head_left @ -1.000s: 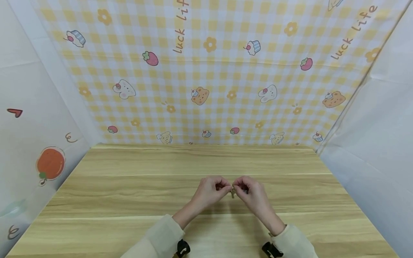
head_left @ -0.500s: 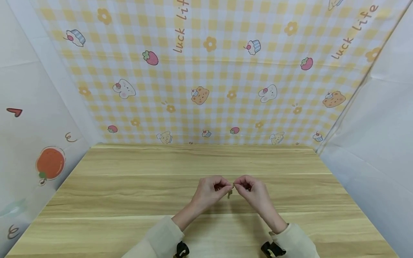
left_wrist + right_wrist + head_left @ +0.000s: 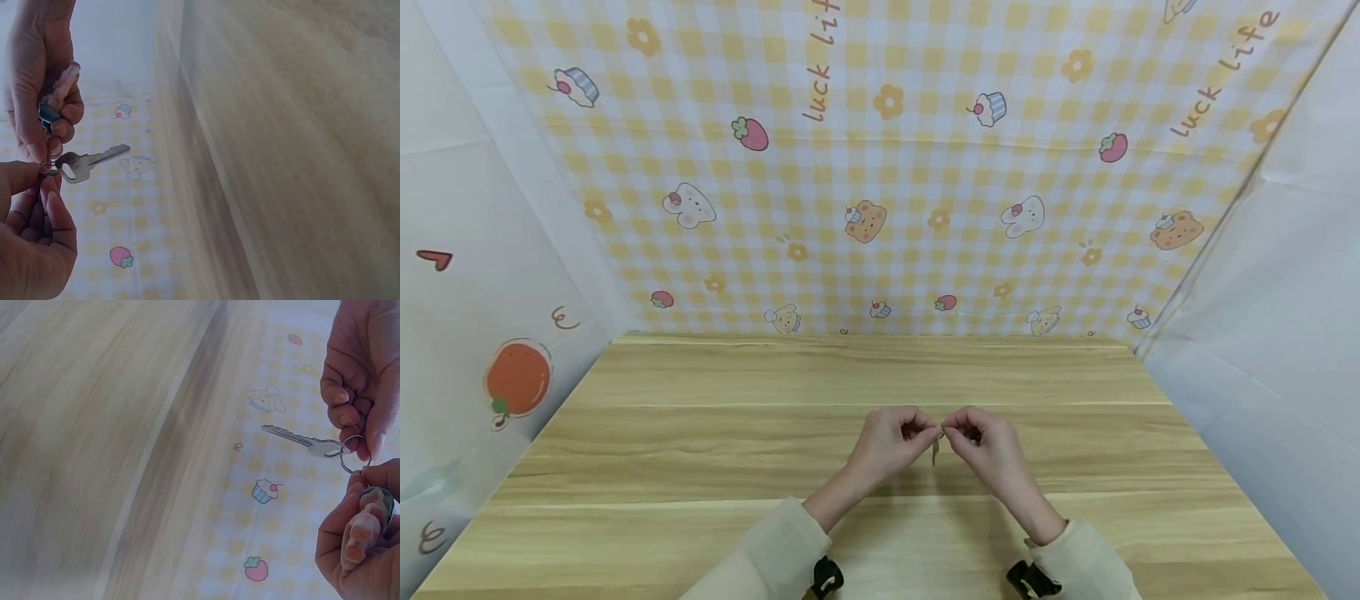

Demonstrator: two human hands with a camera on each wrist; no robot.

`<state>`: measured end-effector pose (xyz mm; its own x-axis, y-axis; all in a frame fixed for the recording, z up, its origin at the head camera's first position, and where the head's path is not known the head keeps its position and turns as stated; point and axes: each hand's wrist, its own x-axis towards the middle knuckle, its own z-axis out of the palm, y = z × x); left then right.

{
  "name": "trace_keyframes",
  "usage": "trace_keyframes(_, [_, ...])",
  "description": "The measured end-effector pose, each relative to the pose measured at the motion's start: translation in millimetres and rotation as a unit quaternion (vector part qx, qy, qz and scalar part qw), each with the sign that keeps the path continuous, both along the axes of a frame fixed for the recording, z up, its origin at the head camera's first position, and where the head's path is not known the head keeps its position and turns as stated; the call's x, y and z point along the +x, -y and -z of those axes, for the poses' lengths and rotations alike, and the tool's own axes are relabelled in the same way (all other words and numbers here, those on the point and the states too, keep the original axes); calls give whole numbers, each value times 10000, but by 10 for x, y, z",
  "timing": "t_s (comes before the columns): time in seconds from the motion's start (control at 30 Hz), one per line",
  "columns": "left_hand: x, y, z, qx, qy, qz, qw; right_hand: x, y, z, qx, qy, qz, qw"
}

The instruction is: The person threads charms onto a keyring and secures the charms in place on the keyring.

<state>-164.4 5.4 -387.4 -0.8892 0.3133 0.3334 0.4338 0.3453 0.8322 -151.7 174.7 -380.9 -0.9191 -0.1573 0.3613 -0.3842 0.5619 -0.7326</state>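
Observation:
Both hands meet close above the middle of the table. My left hand (image 3: 887,442) pinches a thin metal key ring (image 3: 342,460) between thumb and index finger. A silver key (image 3: 306,440) hangs from this ring, its toothed blade pointing away from the fingers; in the head view the key (image 3: 935,452) dangles below the fingertips. My right hand (image 3: 988,446) pinches the ring's other side, where a small link joins it. A pinkish figure-shaped charm (image 3: 361,532) with a teal part (image 3: 49,115) lies against its curled fingers. Fingertips partly hide the ring.
The wooden table (image 3: 700,450) reaches back to a yellow checked cloth (image 3: 820,175) with cartoon prints. White sheets hang at the left (image 3: 445,192) and right (image 3: 1285,275). Black straps (image 3: 827,577) sit by the cuffs of the pale sleeves (image 3: 767,550).
The key has swung a little left and turned edge-on below the fingers. Both hands stay nearly in place, with the right fingertips shifting slightly at the ring.

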Motion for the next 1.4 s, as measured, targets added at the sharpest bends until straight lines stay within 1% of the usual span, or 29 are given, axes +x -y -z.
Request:
trace_keyframes(0.1, [2,-5,15,119,-32,-51,9999,-4,5,-7,-158,297,94,9994])
trace_keyframes(0.2, [7,-10,29,279,-49,-104,9995,-5,12,-24,-291,473,131,9984])
trace_keyframes(0.43, [23,-15,42,499,-135,-103,9986,-2,7,-40,-354,590,173,9975])
trace_keyframes(0.6, [27,-15,18,431,4,46,9991,7,-9,-24,-330,412,166,9985])
trace_keyframes(0.7, [36,-14,-13,256,213,123,9994,16,-12,-20,-158,74,72,9998])
trace_keyframes(0.83, [44,-18,-47,69,345,128,9993,25,-5,-24,68,-313,-36,9995])
trace_keyframes(0.9, [48,-21,-57,43,342,114,9993,29,-2,-22,51,-335,-33,9994])
trace_keyframes(0.97, [55,-20,-65,47,351,87,9993,28,2,-26,-46,-222,9,9997])
trace_keyframes(1.1, [55,-21,-49,77,238,48,9997,25,4,-36,-232,83,94,9997])
trace_keyframes(1.17, [51,-18,-39,76,201,38,9998,24,1,-36,-263,146,100,9995])
trace_keyframes(1.23, [50,-15,-34,60,219,42,9997,24,-1,-31,-237,109,84,9996])
trace_keyframes(1.4, [49,-14,-36,-41,309,37,9995,33,-3,-12,-89,-184,-17,9998])
